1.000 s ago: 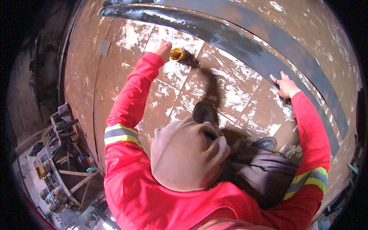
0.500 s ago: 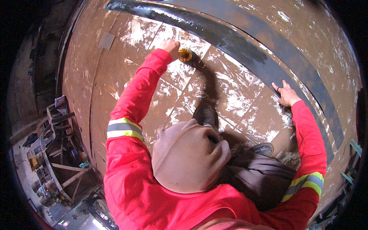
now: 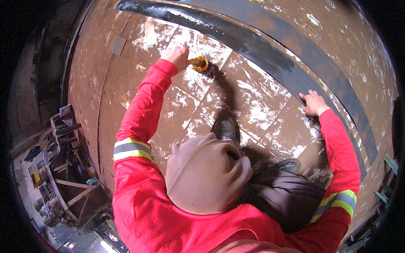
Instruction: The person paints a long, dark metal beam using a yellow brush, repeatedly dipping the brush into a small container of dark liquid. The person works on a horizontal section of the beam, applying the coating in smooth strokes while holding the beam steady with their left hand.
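My left hand [image 3: 176, 57] is closed round the handle of a small yellow cup [image 3: 198, 63], held over the brown, white-smeared surface. Brownish stuff shows inside the cup's round mouth; I cannot tell what it is. A long dark strip [image 3: 257, 49] curves across from the far left to the right, its far part black and shiny as if wet, its near part dull grey. At the strip's near edge, on the right, my right hand [image 3: 313, 102] lies with fingers stretched out, touching it and holding nothing.
A second grey strip [image 3: 320, 63] runs beside the first, farther off. A small grey square [image 3: 117, 45] lies at the far left. My boot [image 3: 225, 128] stands on the surface. Lower left is a cluttered rack [image 3: 69, 168]; at the right edge lie green pieces [image 3: 391, 163].
My left hand has shifted a little left and nearer with the cup, whose handle and mouth now show more. My right hand has moved slightly; its fingers are less spread.
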Action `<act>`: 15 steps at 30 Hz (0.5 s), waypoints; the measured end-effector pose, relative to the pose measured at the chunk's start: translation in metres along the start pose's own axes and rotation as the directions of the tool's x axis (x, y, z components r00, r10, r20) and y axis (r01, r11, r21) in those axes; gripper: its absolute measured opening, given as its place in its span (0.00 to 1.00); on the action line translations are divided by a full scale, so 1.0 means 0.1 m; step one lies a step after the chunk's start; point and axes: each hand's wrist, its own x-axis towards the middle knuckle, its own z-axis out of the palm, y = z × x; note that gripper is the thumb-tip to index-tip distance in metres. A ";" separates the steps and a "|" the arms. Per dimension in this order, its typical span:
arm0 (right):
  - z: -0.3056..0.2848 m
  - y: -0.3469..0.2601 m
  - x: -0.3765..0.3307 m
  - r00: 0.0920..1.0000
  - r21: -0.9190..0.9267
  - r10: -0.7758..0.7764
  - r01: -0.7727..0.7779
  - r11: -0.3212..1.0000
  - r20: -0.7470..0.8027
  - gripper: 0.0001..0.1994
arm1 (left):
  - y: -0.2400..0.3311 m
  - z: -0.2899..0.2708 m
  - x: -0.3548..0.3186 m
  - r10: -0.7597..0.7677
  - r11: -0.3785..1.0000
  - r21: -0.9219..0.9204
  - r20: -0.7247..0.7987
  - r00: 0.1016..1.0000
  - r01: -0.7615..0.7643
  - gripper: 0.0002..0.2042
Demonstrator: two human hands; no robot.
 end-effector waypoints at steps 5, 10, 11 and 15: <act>-0.20 -0.87 0.41 0.792 0.128 -0.345 0.463 0.877 -0.503 0.27 | -0.12 0.11 -0.02 0.007 1.000 -0.027 -0.030 1.000 -0.008 0.11; -0.30 -2.34 1.09 0.688 0.350 -0.147 0.526 0.775 -0.710 0.29 | -0.14 0.20 0.04 0.029 0.999 0.040 -0.063 0.998 -0.026 0.11; -0.26 -2.52 1.28 0.647 0.388 -0.079 0.545 0.743 -0.758 0.30 | -0.15 0.23 0.06 0.075 0.997 0.034 -0.104 0.992 -0.072 0.08; -0.30 -3.02 1.54 0.513 0.391 0.035 0.605 0.694 -0.857 0.32 | -0.11 0.26 0.07 0.126 0.992 0.016 -0.149 0.981 -0.125 0.03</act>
